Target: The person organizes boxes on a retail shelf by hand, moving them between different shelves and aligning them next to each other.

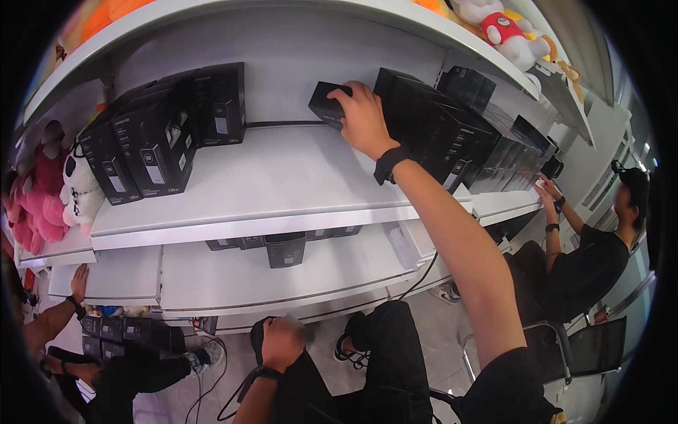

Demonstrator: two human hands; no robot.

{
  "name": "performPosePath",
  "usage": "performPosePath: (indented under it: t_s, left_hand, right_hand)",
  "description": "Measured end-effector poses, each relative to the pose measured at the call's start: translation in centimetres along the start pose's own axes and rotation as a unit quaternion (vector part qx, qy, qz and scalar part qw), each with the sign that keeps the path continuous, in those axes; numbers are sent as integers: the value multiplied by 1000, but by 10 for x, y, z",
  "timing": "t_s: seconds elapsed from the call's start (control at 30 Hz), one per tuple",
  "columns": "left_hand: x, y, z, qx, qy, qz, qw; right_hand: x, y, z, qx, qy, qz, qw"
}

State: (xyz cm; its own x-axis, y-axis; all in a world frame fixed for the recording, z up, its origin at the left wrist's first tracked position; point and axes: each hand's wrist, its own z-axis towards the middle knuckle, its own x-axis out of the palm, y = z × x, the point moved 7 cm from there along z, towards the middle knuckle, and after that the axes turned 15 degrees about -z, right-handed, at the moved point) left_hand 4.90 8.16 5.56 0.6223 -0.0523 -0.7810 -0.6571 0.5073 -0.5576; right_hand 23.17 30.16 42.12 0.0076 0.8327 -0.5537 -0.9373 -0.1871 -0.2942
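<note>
My right hand [363, 116] reaches over the upper white shelf [254, 180] and grips a black product box [327, 104], which is tilted near the shelf's back. Just right of it stand rows of black boxes [424, 122]. More black boxes [159, 143], printed with a device picture, stand upright at the shelf's left. My left hand [283, 342] is low, over my knee; its fingers are partly blurred, and whether it holds anything is unclear.
A lower shelf [222, 281] bears black boxes [285, 250] and white boxes [410, 244]. Plush toys [79, 185] sit at left, others above. One person [593, 259] sits at right; another's hand [79, 283] rests on a shelf at left. Cables [222, 365] trail across the floor.
</note>
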Motion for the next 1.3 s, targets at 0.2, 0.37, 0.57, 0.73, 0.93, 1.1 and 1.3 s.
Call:
performPosePath:
  t_s: [0.2,0.37,0.57,0.73,0.93,1.1,1.3]
  left_hand:
    - [21,17,-2,-13,64,26,998]
    - [16,8,0,1,67,27,997]
    - [14,5,1,6,72,44,996]
    - [19,14,-1,-1,42,9,999]
    - [17,7,2,-1,76,8,997]
    - [23,16,-3,-12,27,17,999]
    - [9,1,7,14,35,7,999]
  right_hand:
    - [7,-14,25,6,-28,95,995]
    - [3,-21,35,-27,-61,-77,995]
    - [39,-20,15,40,55,-167,984]
    - [82,-38,-4,187,229,1,955]
    - [114,-53,-20,268,339,88,898]
    - [121,-61,-31,321,368,124,864]
    - [108,-24,-21,214,339,57,914]
